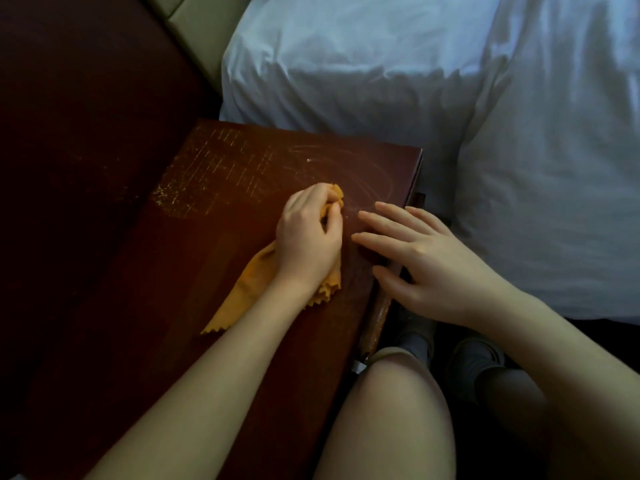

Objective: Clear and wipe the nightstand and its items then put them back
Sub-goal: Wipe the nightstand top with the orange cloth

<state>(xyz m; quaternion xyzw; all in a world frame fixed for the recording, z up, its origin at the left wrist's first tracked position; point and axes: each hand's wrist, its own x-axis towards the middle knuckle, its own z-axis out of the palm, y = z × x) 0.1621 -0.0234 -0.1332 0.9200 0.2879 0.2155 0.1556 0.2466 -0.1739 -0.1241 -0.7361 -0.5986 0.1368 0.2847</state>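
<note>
The dark red-brown nightstand fills the middle of the view, its top bare except for a cloth. Dusty streaks and wipe marks show on its far part. My left hand grips an orange cloth with zigzag edges and presses it on the top near the middle. The cloth trails back under my wrist toward the front left. My right hand lies with straight fingers flat on the nightstand's right edge, holding nothing.
A bed with a white pillow and white duvet lies right behind and beside the nightstand. A dark wooden panel stands at the left. My knees and socked feet are in the gap at the front right.
</note>
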